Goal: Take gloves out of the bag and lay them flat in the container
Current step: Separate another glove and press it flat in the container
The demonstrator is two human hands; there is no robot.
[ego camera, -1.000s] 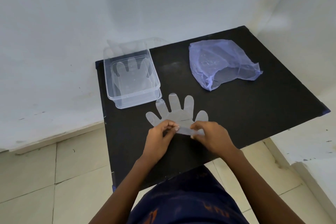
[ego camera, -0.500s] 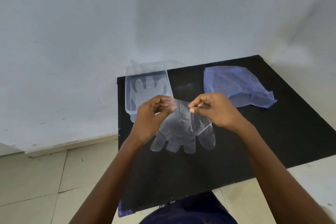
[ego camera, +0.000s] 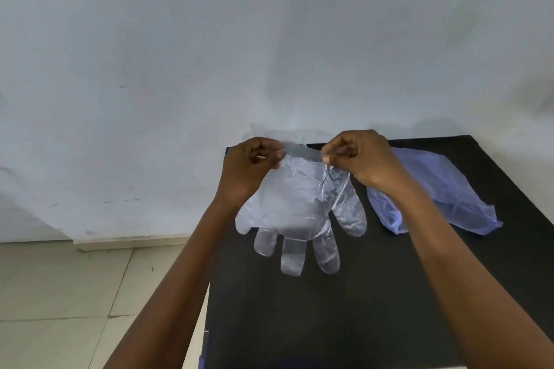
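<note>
Container (ego camera: 271, 133) mostly hidden behind hands; contents not discernible. One clear glove (ego camera: 299, 213) hangs cuff-up, pinched by left hand (ego camera: 248, 169) and right hand (ego camera: 364, 159). One bag (ego camera: 443, 198) on table (ego camera: 374, 308).

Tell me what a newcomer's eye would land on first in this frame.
A clear plastic glove hangs fingers-down at centre, pinched by its cuff between the left hand and right hand above the black table. To its right, a crumpled bluish bag lies on the table.
</note>
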